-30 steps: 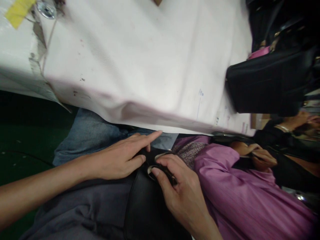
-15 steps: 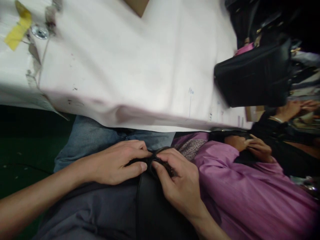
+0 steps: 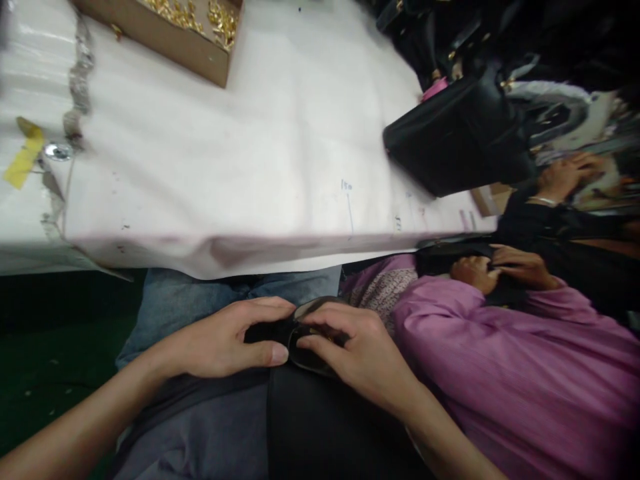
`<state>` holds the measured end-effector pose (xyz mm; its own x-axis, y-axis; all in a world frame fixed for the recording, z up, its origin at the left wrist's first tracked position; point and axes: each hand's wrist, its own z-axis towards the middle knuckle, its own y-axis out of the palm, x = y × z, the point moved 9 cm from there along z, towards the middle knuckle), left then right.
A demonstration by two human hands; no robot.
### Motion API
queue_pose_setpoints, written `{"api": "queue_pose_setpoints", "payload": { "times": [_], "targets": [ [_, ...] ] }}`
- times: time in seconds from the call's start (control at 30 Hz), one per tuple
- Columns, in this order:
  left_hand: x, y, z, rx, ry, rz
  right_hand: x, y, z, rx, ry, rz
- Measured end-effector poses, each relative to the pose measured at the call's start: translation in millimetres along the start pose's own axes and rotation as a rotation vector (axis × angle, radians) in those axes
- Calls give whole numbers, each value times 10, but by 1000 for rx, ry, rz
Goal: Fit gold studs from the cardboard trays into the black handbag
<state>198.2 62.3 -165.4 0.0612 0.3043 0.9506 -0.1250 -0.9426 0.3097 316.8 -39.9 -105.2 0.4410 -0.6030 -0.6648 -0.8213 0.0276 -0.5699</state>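
Note:
A black leather-like bag (image 3: pixel 320 420) lies across my lap, its smooth side panel edged by a thin seam. At its upper end, dark glossy parts curve between my hands; their exact shape is partly hidden by my fingers. My left hand (image 3: pixel 235 340) grips the dark part from the left, thumb below and fingers above. From the right, my right hand (image 3: pixel 355 340) bends its fingers and thumb around the glossy curved piece. Something small and gold-coloured glints beneath the right fingers, too small to name.
The white-covered table (image 3: pixel 240 160) stands ahead, its edge above my knees. On it are a cardboard box (image 3: pixel 200 60) of gold-coloured metal pieces, yellow tape (image 3: pixel 24 160) and a black handbag (image 3: pixel 455 140). At right sits a co-worker in a purple sleeve (image 3: pixel 480 360); another person's hand (image 3: pixel 570 177) shows beyond.
The view has shifted, bringing more of the box of gold pieces into sight. My right thumb and fingers have spread slightly over the glossy piece; both hands stay at the bag.

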Motion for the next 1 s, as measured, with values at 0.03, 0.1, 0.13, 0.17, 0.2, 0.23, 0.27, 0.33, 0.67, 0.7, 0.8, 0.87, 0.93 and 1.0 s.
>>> {"api": "queue_pose_setpoints", "payload": {
  "times": [0.03,0.1,0.13,0.17,0.2,0.23,0.27,0.33,0.67,0.7,0.8,0.87,0.93,1.0],
  "targets": [
    [10,-14,29,-15,-5,-7,34,16,7,1,22,31],
    [17,-51,96,-27,-14,-26,100,59,26,-15,79,111],
    [17,-63,133,-28,-15,-35,125,82,36,-35,105,149],
    [14,-71,171,-27,-17,-41,141,97,43,-58,122,177],
    [7,-70,208,-27,-18,-44,148,99,47,-81,127,191],
    [-4,-62,242,-28,-19,-45,149,89,47,-105,118,194],
    [-21,-51,271,-28,-19,-42,150,67,39,-129,104,195],
    [-80,-53,314,1,-20,7,156,2,-6,-180,56,187],
    [-433,-182,279,243,-27,273,622,-594,-876,-153,82,-359],
    [-443,-182,274,265,-33,277,682,-628,-993,-185,102,-355],
    [-443,-152,271,305,-29,285,862,-662,-1308,-312,194,-268],
    [-438,-78,278,264,-10,306,955,-643,-1447,-356,234,-223],
    [-452,3,267,199,-1,341,1040,-580,-1511,-351,229,-224],
    [-472,35,223,179,-3,387,1129,-508,-1507,-270,176,-295]
  ]
}}
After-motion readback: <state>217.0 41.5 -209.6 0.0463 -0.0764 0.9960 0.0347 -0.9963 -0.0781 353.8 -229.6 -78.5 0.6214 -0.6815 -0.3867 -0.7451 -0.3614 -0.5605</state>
